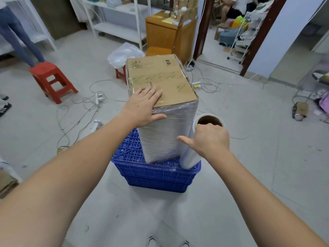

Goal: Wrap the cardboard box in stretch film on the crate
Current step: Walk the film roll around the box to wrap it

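The film-sided brown cardboard box (161,86) is standing on the blue plastic crate (156,173), top bare; the flat left hand (144,106) is pressing it while the right hand (210,138) is gripping the white stretch-film roll (191,154).

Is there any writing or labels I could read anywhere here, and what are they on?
None can be read for certain.
Brown cardboard box top: printed marks, symbols and a small text line, all blurred under the clear stretch film.
Small cartons on the orange wooden cabinet: too small.

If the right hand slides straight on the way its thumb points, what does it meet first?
Probably the film-covered near face of the cardboard box: the right hand grips the stretch film roll beside it, thumb aimed left at it.
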Tool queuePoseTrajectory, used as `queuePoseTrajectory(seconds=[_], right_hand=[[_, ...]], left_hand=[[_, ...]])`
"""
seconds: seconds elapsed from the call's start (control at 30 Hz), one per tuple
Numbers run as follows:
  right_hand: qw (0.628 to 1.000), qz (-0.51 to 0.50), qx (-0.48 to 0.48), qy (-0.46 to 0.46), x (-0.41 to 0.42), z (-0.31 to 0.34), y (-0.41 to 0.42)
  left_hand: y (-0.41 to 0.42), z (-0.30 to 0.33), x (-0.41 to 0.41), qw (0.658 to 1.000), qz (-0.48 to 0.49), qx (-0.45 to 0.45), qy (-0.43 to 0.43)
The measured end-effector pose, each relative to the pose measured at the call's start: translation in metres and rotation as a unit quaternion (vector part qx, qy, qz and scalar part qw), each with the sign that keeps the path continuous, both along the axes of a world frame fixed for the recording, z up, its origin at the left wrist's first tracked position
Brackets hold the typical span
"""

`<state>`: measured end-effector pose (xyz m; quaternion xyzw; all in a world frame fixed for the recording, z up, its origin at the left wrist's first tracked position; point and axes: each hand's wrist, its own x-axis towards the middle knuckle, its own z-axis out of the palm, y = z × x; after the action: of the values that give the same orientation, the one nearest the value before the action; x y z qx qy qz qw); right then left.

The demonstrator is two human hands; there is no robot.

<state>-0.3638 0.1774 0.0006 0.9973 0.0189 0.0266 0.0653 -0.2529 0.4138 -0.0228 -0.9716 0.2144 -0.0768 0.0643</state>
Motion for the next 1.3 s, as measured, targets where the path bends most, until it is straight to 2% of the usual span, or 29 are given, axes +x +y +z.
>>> queuePoseTrajectory(seconds=[0.2, 0.3, 0.47, 0.57, 0.63, 0.7, 0.9, 1.03, 1.3], right_hand=[[0.999, 0.023, 0.016, 0.017, 0.006, -0.002, -0.022], [0.995, 0.086, 0.000, 0.044, -0.006, 0.000, -0.028], [0.973, 0.223, -0.058, 0.024, -0.022, -0.005, -0.022], [0.967, 0.245, -0.076, 0.009, -0.025, 0.000, -0.018], [0.954, 0.293, -0.067, 0.003, -0.023, -0.002, -0.021], [0.957, 0.285, -0.040, 0.046, -0.021, 0.002, -0.025], [0.909, 0.410, -0.037, 0.064, -0.024, 0.011, -0.016], [0.898, 0.436, -0.002, 0.052, -0.023, 0.003, -0.002], [0.888, 0.457, -0.030, 0.039, -0.025, 0.001, 0.026]], left_hand=[[-0.004, 0.001, 0.003, 1.000, 0.019, 0.001, -0.002], [-0.005, 0.003, 0.006, 1.000, 0.025, 0.009, 0.001], [-0.007, 0.002, 0.006, 0.999, 0.038, 0.006, 0.004], [-0.011, 0.002, 0.007, 0.999, 0.043, 0.005, 0.003], [-0.011, 0.003, 0.007, 0.999, 0.047, 0.002, 0.005], [-0.011, 0.003, 0.007, 0.999, 0.047, 0.004, 0.006], [-0.013, -0.001, 0.006, 0.999, 0.045, 0.008, -0.010], [-0.014, -0.002, 0.003, 0.999, 0.049, 0.007, -0.010], [-0.018, -0.003, 0.001, 0.999, 0.051, 0.005, -0.006]])
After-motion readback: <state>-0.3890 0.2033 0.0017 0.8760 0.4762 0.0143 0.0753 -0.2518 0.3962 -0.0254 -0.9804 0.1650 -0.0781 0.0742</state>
